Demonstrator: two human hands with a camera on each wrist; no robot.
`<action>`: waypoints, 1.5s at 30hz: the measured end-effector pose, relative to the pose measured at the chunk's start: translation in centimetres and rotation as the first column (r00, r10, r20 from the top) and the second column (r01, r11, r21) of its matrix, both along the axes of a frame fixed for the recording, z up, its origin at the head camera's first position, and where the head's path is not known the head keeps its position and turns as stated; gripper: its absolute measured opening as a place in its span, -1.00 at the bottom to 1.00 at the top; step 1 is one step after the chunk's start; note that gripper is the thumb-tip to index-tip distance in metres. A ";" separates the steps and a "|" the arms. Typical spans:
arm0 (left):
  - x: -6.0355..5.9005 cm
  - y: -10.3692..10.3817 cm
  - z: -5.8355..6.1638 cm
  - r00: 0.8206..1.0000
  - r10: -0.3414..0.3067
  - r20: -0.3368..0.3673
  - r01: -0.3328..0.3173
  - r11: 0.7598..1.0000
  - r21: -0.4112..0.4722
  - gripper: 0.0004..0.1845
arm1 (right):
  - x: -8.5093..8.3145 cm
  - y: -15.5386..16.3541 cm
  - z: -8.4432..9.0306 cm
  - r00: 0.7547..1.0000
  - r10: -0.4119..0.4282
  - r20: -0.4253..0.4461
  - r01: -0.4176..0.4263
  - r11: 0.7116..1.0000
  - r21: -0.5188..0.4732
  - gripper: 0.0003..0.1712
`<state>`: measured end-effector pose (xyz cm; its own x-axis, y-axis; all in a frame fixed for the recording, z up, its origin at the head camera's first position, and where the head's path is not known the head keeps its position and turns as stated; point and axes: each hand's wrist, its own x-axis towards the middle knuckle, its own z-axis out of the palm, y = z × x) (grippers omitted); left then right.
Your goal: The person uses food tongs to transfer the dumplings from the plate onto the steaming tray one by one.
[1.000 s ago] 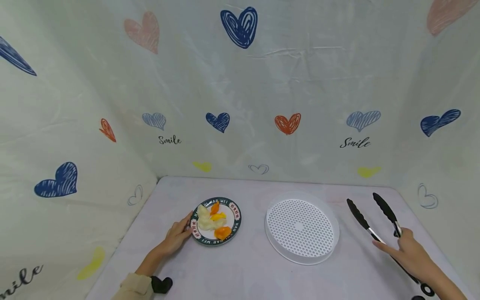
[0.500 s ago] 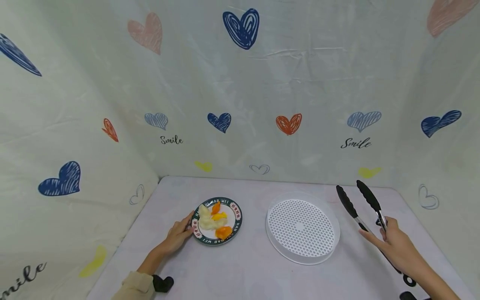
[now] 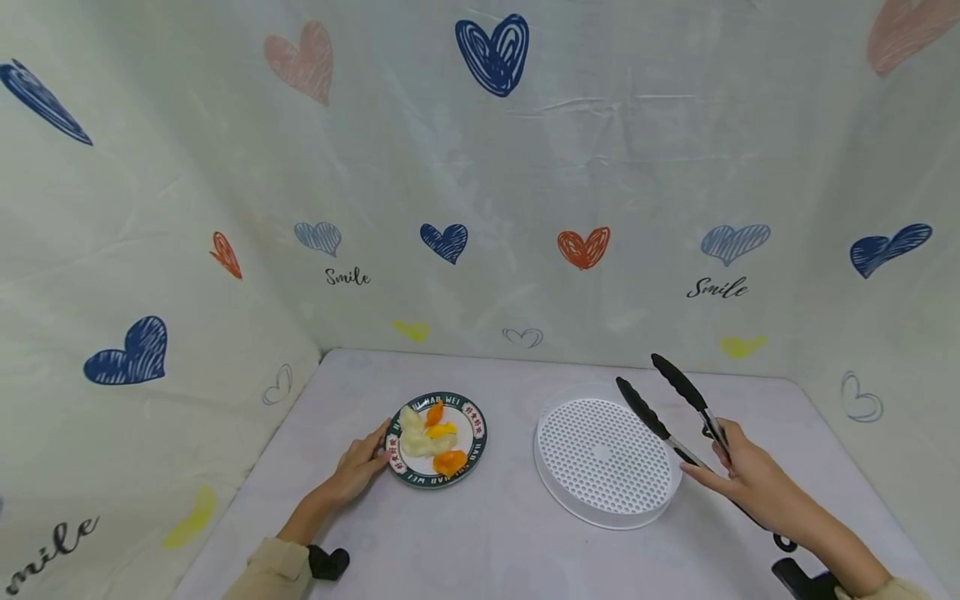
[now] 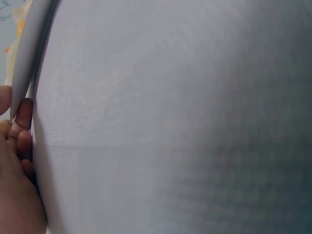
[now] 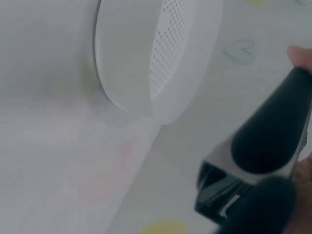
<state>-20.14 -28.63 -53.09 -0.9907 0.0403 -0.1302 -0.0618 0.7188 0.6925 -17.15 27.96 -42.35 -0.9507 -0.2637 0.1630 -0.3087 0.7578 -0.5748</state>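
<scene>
At the left, my left hand (image 3: pixel 352 472) holds the edge of a round plate (image 3: pixel 476 437) with a green patterned rim. The left wrist view has the thumb (image 4: pixel 4 100) over the plate's edge and fingers (image 4: pixel 23 114) beneath it. On the plate lie pale translucent food pieces (image 3: pixel 420 447), orange pieces (image 3: pixel 449 463) and a yellow piece (image 3: pixel 441 430). My right hand (image 3: pixel 761 483) grips black-and-silver kitchen tongs (image 3: pixel 684 451), their arms spread and nothing between the tips. In the head view the tips overlap the right side of a white perforated round tray (image 3: pixel 596 458).
A white table (image 3: pixel 495 533) bears everything. Behind it and at its sides hangs a pale curtain (image 3: pixel 637 175) printed with hearts. A black strap (image 3: pixel 328 563) is at the left wrist, and another black piece (image 3: pixel 798 577) is at the right wrist.
My right hand has carried the tongs leftward and slightly farther back, from right of the white tray to over its right edge. The left hand keeps hold of the plate.
</scene>
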 end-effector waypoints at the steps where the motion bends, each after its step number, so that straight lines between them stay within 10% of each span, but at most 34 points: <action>1: 0.0 0.0 0.0 1.000 0.000 0.002 0.000 1.000 0.000 -0.32 | -0.1 -0.3 0.1 1.000 0.025 0.008 -0.025 1.000 0.002 -0.23; 24: 0.3 0.1 0.3 1.000 -0.008 -0.003 0.008 1.000 -0.003 -0.30 | -1.9 -6.9 0.3 0.891 0.395 0.223 -0.391 0.918 -0.064 -0.01; 45: 0.2 0.2 0.5 1.000 0.007 0.007 -0.007 1.000 -0.009 -0.32 | -3.8 -14.1 -0.1 0.808 0.518 0.280 -0.558 0.826 0.082 -0.10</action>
<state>-19.91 -28.43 -52.61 -0.9900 0.0326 -0.1372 -0.0712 0.7242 0.6859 -20.93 13.86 -42.44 -0.6518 -0.7468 -0.1324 -0.5635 0.5936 -0.5745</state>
